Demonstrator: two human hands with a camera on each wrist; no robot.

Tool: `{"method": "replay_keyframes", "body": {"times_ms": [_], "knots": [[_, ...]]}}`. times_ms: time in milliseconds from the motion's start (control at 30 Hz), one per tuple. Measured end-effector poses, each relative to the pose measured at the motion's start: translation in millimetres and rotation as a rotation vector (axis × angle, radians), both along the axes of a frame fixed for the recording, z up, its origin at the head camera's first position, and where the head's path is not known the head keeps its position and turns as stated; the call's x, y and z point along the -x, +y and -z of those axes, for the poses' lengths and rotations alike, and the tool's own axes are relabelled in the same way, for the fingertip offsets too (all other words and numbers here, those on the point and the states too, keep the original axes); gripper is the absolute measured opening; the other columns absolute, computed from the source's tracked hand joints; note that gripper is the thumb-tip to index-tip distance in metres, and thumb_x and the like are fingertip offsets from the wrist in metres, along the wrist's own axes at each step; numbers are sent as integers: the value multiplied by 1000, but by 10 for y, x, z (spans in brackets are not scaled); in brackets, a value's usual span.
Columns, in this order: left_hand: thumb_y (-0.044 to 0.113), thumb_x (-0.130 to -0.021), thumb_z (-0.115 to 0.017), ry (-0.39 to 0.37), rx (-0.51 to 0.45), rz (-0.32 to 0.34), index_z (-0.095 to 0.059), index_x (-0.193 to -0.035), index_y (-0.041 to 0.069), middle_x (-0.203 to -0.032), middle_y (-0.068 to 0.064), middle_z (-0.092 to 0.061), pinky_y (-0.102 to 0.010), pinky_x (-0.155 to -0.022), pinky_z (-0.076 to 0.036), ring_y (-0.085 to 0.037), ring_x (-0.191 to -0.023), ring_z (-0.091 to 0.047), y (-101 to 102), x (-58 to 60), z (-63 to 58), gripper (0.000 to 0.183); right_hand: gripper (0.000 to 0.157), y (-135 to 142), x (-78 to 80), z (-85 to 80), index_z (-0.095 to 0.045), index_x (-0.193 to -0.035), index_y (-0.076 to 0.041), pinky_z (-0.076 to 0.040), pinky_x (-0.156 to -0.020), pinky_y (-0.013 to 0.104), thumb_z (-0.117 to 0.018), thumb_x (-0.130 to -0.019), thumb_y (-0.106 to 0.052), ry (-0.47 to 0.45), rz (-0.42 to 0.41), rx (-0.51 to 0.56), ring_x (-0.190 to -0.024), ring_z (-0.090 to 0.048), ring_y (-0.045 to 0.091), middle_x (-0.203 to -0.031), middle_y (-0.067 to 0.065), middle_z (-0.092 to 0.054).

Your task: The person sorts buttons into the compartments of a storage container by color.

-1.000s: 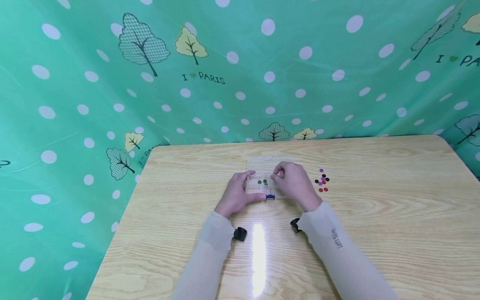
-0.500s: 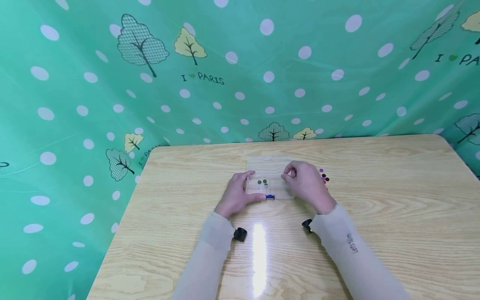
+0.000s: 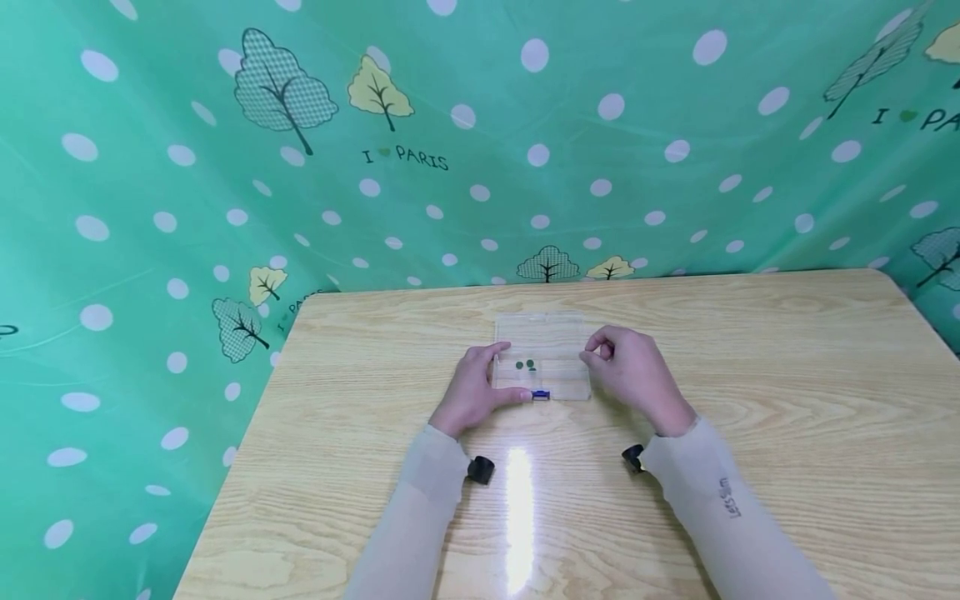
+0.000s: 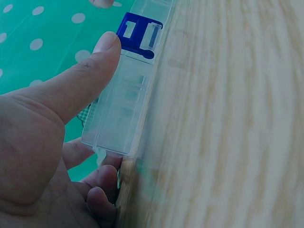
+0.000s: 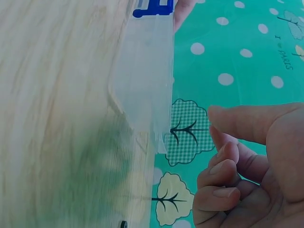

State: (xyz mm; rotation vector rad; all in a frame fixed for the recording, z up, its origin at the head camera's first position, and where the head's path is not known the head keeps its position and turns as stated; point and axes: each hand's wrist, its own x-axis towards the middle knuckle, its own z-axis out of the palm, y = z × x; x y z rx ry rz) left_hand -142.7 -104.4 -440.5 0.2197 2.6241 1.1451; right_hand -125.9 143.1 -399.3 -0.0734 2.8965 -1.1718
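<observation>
A clear plastic compartment box (image 3: 566, 389) lies on the table with its lid (image 3: 536, 329) folded back. My left hand (image 3: 478, 387) holds the box's left end, thumb along the front wall beside the blue latch (image 4: 138, 35), a finger reaching to the back. Several small green discs (image 3: 530, 363) rest in the left compartment. Just off the box's right side is my right hand (image 3: 633, 367), raised above the table. In the right wrist view its thumb and forefinger tips meet, other fingers curled, and nothing shows between them.
The wooden table (image 3: 787, 375) reaches back to a green dotted cloth (image 3: 645, 150). A small dark round thing (image 5: 123, 224) shows at the bottom of the right wrist view. The loose purple, black and red discs seen earlier are hidden behind my right hand.
From over the middle of the box, my right hand has moved right, past its right edge, and now covers the loose discs. My left hand and the green discs stay put.
</observation>
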Motion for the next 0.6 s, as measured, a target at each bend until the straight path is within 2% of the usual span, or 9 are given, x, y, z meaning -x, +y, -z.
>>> {"method": "replay_keyframes", "body": {"times_ms": [233, 600], "knots": [[44, -74, -88, 12, -19, 4, -46, -151, 21, -145, -14, -45, -48, -106, -42, -31, -123, -48, -6, -14, -20, 91, 12, 100, -39, 12, -69, -96, -6, -42, -63, 34, -69, -95, -18, 12, 5, -4, -64, -48, 19, -80, 5, -60], [44, -74, -88, 2, -5, 1, -45, -152, 24, -147, -12, -44, -48, -108, -40, -32, -128, -46, -10, 0, 6, 91, 12, 275, -103, 16, -69, -98, -5, -42, -63, 35, -68, -95, -17, 15, 7, -11, -65, -49, 20, -82, 6, -59]]}}
